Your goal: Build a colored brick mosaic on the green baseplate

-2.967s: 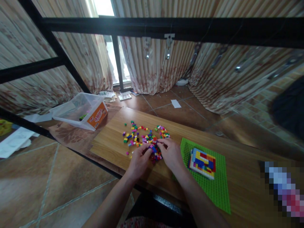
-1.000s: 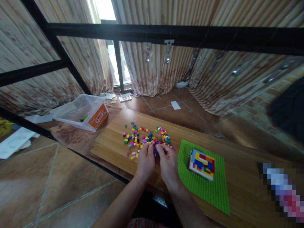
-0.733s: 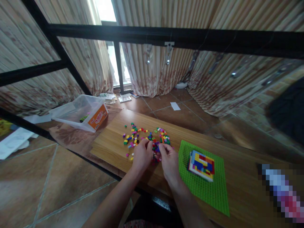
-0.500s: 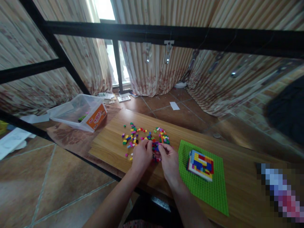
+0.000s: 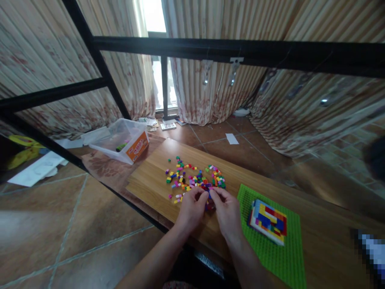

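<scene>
Above the near side of a spread of loose toy bricks, my two hands almost meet. My left hand is closed, thumb against bent fingers; whatever it pinches is hidden. My right hand is pinched too, with a small blue brick showing at its fingertips. Red and purple bricks lie just beyond and under the fingers, partly covered. To the right, a block built of multicoloured bricks sits on a green baseplate. White, yellow, blue and red show on it.
The wooden table carries bricks and baseplate. A clear plastic bin with an orange label stands past its left end, a few pieces inside. A black metal frame crosses in front of curtains. Papers lie on the tiled floor.
The view has swung a little left, so everything sits further right. My hands stay close together over the bricks, fingertips nearer each other.
</scene>
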`<state>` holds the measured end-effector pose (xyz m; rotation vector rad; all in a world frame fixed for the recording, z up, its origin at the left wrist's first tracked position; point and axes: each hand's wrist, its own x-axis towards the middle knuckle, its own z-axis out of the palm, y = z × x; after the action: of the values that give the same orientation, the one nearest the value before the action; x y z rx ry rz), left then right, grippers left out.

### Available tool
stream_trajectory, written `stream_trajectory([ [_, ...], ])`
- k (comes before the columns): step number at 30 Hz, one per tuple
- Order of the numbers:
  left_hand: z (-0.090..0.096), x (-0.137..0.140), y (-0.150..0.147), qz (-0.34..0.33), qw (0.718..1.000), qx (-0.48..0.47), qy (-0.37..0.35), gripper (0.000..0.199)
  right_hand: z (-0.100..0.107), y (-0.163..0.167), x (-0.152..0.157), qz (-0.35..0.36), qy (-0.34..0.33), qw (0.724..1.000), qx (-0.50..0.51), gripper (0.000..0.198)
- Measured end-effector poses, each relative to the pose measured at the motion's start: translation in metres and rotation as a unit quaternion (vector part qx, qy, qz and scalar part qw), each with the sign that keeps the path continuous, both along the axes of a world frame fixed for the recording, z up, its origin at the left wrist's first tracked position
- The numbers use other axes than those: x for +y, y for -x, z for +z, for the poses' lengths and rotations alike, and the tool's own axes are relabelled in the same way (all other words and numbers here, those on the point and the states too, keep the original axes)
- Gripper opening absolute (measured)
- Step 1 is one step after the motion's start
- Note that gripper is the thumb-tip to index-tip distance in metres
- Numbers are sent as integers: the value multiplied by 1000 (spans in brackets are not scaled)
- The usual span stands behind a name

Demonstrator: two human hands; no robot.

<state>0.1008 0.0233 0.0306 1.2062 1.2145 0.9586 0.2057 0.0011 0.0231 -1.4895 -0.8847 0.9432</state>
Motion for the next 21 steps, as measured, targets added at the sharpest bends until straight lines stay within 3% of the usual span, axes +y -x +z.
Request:
stream_trajectory([
  [2, 2, 3, 3, 11, 996, 78, -51, 14, 3, -8, 7, 10, -10, 992, -124, 32],
  [5, 3, 8, 7, 20, 980, 172, -101, 12, 6, -17, 19, 23, -27, 956, -291, 29],
  [8, 1, 14, 16, 34, 971, 197, -132, 17, 4, -20, 26, 37, -38, 927, -372, 30],
  [12, -2, 28, 44, 106, 960, 208, -153, 19, -2, -24, 24, 37, -57, 922, -381, 30],
  [15, -2, 42, 72, 154, 938, 280, -130, 21, -2, -26, 17, 30, -66, 931, -357, 30],
  [21, -3, 52, 97, 94, 889, 440, -87, 16, 1, -23, -1, 15, -61, 960, -274, 30],
])
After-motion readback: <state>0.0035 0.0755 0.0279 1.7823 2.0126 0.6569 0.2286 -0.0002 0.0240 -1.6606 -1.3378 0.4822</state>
